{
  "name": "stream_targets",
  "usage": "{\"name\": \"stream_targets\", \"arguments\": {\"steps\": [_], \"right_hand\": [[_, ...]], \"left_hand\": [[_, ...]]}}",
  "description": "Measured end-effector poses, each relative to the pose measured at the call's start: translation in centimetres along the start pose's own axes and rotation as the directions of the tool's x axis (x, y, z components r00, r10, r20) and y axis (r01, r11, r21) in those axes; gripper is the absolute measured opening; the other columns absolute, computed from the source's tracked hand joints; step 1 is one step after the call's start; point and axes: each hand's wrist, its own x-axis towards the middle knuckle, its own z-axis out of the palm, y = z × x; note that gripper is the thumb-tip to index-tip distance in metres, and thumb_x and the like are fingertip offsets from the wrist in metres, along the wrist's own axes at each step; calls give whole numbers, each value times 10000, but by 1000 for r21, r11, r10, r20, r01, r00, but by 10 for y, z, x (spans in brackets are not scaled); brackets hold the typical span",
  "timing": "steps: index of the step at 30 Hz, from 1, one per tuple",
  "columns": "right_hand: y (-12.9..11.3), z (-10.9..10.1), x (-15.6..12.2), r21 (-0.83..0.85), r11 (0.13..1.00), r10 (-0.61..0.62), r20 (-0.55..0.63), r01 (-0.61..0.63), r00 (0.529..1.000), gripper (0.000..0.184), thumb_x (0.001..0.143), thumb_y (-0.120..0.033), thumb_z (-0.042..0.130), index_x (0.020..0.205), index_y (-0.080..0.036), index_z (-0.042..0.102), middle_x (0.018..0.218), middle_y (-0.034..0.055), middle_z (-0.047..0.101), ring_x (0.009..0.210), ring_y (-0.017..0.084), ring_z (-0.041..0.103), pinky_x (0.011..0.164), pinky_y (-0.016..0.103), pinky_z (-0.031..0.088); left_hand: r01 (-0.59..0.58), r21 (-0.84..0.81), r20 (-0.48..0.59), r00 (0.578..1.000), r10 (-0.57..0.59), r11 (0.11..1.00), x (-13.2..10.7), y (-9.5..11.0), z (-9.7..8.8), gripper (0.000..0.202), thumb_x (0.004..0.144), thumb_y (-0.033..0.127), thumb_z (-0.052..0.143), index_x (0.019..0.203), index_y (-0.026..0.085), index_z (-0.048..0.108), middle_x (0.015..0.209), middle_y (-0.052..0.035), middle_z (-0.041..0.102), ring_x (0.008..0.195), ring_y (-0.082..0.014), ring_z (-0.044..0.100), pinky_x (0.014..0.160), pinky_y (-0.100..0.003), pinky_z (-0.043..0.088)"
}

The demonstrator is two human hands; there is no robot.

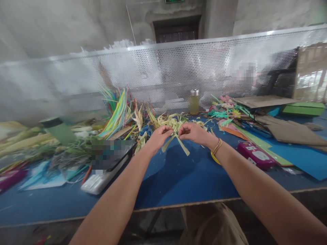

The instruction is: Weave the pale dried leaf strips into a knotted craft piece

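Over the middle of the blue table (173, 183), my left hand (158, 137) and my right hand (195, 133) work close together. Fingertips of both are pinched on a pale green strip of corn husk (182, 146), whose flat ends cross and hang down between them. Exactly how the strip is looped or knotted is too small to make out. Just behind the fingers lies a heap of curled husk strips (171, 119). A yellow ring-shaped thing (215, 158) shows partly from under my right wrist.
Left are a white-and-black device (95, 183), a green bottle (58, 131) and colourful fuzzy stems (116, 112). A lidded jar (194, 104) stands behind. At right lie a purple box (255, 155), blue paper (301, 158) and brown cardboard (288, 132). A perforated metal screen (217, 64) closes off the back.
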Motion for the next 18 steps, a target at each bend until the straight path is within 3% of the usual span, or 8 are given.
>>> {"name": "stream_targets", "arguments": {"steps": [3, 8, 12, 18], "right_hand": [[0, 1, 0, -61, 997, -40, -61, 36, 997, 88, 690, -183, 671, 759, -175, 616, 735, -2, 635, 669, 113, 583, 672, 262, 474], [2, 4, 2, -112, 989, -112, -93, 101, 989, 87, 686, -194, 685, 737, -174, 617, 736, 0, 635, 668, 119, 582, 671, 268, 470], [1, 5, 2, -141, 978, -174, -117, 157, 978, 62, 699, -179, 666, 714, -173, 606, 730, -4, 629, 685, 120, 582, 679, 263, 465], [-3, 6, 1, -268, 940, -254, -141, 210, 957, 56, 689, -129, 637, 683, -176, 609, 741, 0, 634, 723, 128, 584, 716, 268, 459]], "left_hand": [[-2, 25, -23, 1000, 3, 1000, 0, 0, 0, 255, 771, 416, 635, 804, 164, 660, 749, 0, 618, 718, -140, 528, 718, -278, 393], [32, -55, 48, 998, -29, 998, -1, -1, 1, 258, 706, 414, 702, 797, 174, 687, 767, 2, 638, 719, -134, 527, 729, -278, 383], [112, -78, 13, 994, -111, 991, 0, -8, 2, 328, 708, 498, 680, 724, 172, 649, 675, 15, 583, 633, -116, 476, 635, -264, 351], [174, -175, 72, 984, -164, 969, 2, -16, 4, 310, 685, 467, 702, 693, 164, 635, 616, 17, 541, 561, -104, 447, 557, -251, 322]]}}
